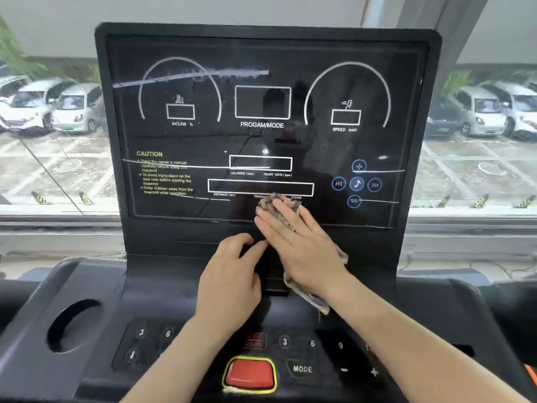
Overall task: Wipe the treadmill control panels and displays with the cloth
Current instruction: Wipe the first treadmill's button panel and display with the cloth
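Observation:
A black treadmill display (261,117) stands upright before me, with white dials, boxes and a streak across its upper left. My right hand (296,242) lies flat with straight fingers and presses a mottled brown-grey cloth (279,203) against the display's lower edge, under the distance box. The cloth's tail hangs out below my wrist. My left hand (232,274) rests beside it on the ledge under the display, fingers bent over the dark slot. The lower control panel (313,356) with number keys lies beneath my forearms.
A red stop button (250,373) with a yellow rim sits at the panel's front, a MODE key (302,369) to its right. A round cup holder (72,324) is at the left. Behind the console is a window onto parked cars (58,106).

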Demonstrator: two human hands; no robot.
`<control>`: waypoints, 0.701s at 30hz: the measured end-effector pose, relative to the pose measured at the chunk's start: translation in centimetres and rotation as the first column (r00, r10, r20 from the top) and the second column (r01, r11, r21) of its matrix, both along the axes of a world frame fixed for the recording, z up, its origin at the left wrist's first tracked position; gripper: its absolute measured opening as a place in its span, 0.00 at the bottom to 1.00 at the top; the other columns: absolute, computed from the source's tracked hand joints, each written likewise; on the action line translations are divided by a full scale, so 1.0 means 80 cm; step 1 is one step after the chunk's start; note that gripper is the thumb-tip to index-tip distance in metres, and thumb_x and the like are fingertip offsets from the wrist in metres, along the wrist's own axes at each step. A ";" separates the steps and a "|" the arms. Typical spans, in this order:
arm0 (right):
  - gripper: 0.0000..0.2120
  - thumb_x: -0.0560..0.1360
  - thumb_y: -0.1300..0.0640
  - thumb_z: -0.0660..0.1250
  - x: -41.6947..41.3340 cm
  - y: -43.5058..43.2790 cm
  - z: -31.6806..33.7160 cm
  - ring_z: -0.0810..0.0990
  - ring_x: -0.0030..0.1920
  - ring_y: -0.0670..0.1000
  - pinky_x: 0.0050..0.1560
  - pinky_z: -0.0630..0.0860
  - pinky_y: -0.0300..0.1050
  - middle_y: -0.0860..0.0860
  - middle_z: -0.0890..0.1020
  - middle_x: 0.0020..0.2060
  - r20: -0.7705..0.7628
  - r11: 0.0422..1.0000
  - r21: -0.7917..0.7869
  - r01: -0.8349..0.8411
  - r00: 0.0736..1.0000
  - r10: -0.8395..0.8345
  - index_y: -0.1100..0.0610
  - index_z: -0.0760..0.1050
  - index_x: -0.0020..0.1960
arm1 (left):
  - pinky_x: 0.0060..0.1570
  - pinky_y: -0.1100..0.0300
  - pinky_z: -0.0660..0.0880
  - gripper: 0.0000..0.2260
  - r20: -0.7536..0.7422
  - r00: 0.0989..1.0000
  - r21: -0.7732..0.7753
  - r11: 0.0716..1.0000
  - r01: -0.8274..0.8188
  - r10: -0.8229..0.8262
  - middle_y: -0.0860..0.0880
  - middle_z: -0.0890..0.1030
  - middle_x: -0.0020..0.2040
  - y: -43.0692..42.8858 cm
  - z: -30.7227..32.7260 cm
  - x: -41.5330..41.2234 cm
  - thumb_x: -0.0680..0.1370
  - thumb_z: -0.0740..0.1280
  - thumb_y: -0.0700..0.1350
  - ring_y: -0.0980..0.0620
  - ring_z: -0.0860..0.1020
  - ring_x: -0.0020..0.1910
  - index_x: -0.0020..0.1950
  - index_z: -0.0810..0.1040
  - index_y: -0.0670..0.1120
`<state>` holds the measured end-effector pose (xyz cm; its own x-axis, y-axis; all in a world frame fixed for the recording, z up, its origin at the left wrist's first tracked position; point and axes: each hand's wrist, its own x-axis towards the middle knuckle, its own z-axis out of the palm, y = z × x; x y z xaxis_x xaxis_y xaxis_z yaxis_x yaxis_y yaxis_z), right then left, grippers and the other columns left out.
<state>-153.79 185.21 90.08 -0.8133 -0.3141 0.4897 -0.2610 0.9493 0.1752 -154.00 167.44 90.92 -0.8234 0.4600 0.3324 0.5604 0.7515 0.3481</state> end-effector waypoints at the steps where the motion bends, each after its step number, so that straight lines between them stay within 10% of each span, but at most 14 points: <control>1: 0.26 0.76 0.60 0.55 0.005 0.029 0.006 0.59 0.75 0.55 0.72 0.57 0.56 0.51 0.67 0.74 -0.026 1.000 0.020 0.016 1.000 -0.016 0.56 0.65 0.74 | 0.44 0.57 0.77 0.26 -0.004 1.000 -0.012 1.000 0.008 -0.008 0.50 0.76 0.57 -0.002 -0.001 -0.001 0.64 0.68 0.36 0.49 0.73 0.57 0.61 0.79 0.49; 7: 0.29 0.74 0.66 0.57 -0.008 0.054 0.033 0.55 0.76 0.58 0.74 0.52 0.59 0.54 0.65 0.75 -0.206 0.878 -0.346 0.330 0.887 -0.414 0.59 0.61 0.75 | 0.42 0.54 0.75 0.21 -0.061 0.998 -0.026 1.000 -0.014 0.013 0.50 0.76 0.49 0.012 0.002 -0.007 0.67 0.55 0.43 0.47 0.74 0.50 0.55 0.80 0.48; 14: 0.28 0.73 0.58 0.54 -0.037 -0.012 0.041 0.60 0.75 0.56 0.72 0.56 0.59 0.52 0.68 0.73 -0.082 0.997 0.068 -0.039 0.996 0.045 0.57 0.68 0.73 | 0.37 0.55 0.77 0.21 -0.072 0.997 0.037 0.999 -0.036 0.039 0.54 0.75 0.46 -0.021 0.002 -0.028 0.68 0.55 0.42 0.50 0.74 0.48 0.53 0.83 0.53; 18: 0.29 0.72 0.63 0.52 -0.052 0.023 0.073 0.61 0.74 0.59 0.71 0.56 0.62 0.54 0.68 0.73 -0.211 0.948 -0.251 0.197 0.944 -0.253 0.60 0.67 0.72 | 0.37 0.56 0.78 0.17 -0.051 0.989 0.103 0.986 -0.130 0.136 0.55 0.76 0.46 -0.042 0.005 -0.037 0.67 0.61 0.40 0.53 0.73 0.49 0.50 0.82 0.52; 21: 0.28 0.72 0.59 0.55 -0.063 -0.060 0.040 0.58 0.75 0.60 0.73 0.51 0.59 0.55 0.68 0.73 -0.165 0.985 -0.146 0.089 0.980 -0.113 0.60 0.67 0.72 | 0.39 0.57 0.78 0.18 -0.053 0.991 0.075 0.990 -0.122 0.127 0.54 0.78 0.49 -0.053 0.004 -0.039 0.67 0.61 0.40 0.53 0.73 0.51 0.51 0.83 0.51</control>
